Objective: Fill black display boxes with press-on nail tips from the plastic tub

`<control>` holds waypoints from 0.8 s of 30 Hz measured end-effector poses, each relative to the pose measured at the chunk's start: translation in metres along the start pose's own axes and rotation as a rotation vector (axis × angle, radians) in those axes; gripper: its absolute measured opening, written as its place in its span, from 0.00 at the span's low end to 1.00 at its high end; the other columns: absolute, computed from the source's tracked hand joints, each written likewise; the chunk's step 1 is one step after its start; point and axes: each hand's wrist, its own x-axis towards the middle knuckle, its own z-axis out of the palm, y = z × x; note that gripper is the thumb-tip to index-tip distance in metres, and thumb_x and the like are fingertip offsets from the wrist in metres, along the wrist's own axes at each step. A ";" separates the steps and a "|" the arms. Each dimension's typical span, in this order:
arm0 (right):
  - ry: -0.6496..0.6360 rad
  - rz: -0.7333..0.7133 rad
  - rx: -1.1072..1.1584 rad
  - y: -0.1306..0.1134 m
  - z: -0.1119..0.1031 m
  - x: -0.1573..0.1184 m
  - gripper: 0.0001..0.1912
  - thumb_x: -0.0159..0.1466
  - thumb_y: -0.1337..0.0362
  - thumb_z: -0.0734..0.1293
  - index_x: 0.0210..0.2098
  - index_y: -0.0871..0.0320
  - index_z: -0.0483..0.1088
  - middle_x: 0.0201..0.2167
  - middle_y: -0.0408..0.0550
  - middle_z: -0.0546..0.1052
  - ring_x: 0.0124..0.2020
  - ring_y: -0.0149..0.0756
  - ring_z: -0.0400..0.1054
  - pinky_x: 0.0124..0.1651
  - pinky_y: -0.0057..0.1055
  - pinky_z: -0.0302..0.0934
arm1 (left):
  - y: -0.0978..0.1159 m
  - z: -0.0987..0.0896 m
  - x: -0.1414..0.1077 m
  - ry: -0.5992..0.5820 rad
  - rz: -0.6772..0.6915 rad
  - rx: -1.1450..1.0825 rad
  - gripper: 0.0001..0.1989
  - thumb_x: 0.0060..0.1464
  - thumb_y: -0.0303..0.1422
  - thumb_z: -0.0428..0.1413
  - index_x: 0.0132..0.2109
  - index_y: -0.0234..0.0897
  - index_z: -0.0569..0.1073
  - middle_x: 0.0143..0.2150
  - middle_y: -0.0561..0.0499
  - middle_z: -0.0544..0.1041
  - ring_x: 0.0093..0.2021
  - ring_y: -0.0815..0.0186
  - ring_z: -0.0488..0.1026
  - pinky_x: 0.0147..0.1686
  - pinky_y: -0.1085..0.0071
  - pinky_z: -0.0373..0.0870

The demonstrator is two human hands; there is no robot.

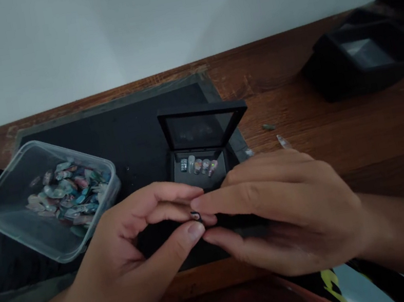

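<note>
A small dark piece with a pale spot sits between the fingertips of both hands, just in front of an open black case. My left hand pinches it between thumb and fingers. From the right, my right hand reaches in, its thumb and index fingertips close around the same piece; whether they grip it is hard to tell. Inside the case several decorated nail tips lie in a row beside a small patterned label. The lid stands raised at the back.
A clear plastic tub of many coloured nail tips is at the left on a dark mat. Two loose pieces lie on the wooden table at the right. Black boxes stand at the far right, another at the left edge.
</note>
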 end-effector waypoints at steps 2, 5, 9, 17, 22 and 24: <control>-0.014 -0.006 -0.056 0.000 -0.002 0.000 0.08 0.70 0.64 0.73 0.48 0.56 0.78 0.32 0.37 0.81 0.30 0.25 0.73 0.32 0.28 0.64 | -0.001 -0.001 -0.001 0.020 0.028 0.051 0.11 0.64 0.34 0.64 0.51 0.56 0.81 0.34 0.63 0.87 0.34 0.70 0.85 0.46 0.76 0.84; -0.018 -0.011 -0.076 0.001 -0.002 0.001 0.08 0.70 0.64 0.73 0.48 0.55 0.78 0.32 0.37 0.81 0.30 0.26 0.74 0.33 0.29 0.63 | -0.003 -0.003 -0.003 0.036 0.046 0.116 0.13 0.64 0.36 0.65 0.54 0.57 0.81 0.32 0.62 0.86 0.33 0.68 0.84 0.46 0.74 0.84; -0.030 0.009 -0.049 0.002 0.000 0.000 0.06 0.70 0.64 0.72 0.46 0.57 0.78 0.32 0.38 0.81 0.30 0.26 0.73 0.32 0.30 0.62 | -0.005 -0.004 -0.005 0.030 0.041 0.157 0.14 0.65 0.38 0.64 0.55 0.59 0.80 0.33 0.62 0.87 0.34 0.68 0.85 0.45 0.75 0.84; -0.104 0.041 -0.058 0.002 -0.003 0.000 0.05 0.72 0.62 0.71 0.44 0.57 0.78 0.30 0.37 0.79 0.29 0.26 0.69 0.31 0.29 0.59 | -0.010 -0.007 -0.004 -0.029 0.090 0.282 0.07 0.66 0.40 0.62 0.43 0.59 0.85 0.39 0.62 0.87 0.36 0.71 0.85 0.50 0.77 0.82; -0.134 0.028 -0.078 0.001 -0.003 0.000 0.06 0.71 0.60 0.71 0.41 0.56 0.78 0.30 0.37 0.79 0.30 0.28 0.71 0.32 0.30 0.61 | -0.013 -0.009 -0.008 -0.075 0.093 0.285 0.09 0.67 0.39 0.61 0.46 0.60 0.86 0.39 0.58 0.87 0.36 0.65 0.85 0.49 0.70 0.85; -0.139 0.012 -0.088 0.000 -0.002 -0.001 0.07 0.71 0.60 0.71 0.39 0.57 0.78 0.30 0.37 0.79 0.30 0.29 0.71 0.32 0.31 0.60 | -0.015 -0.008 -0.009 -0.070 0.091 0.282 0.12 0.67 0.39 0.61 0.53 0.62 0.85 0.44 0.57 0.87 0.40 0.63 0.86 0.50 0.68 0.85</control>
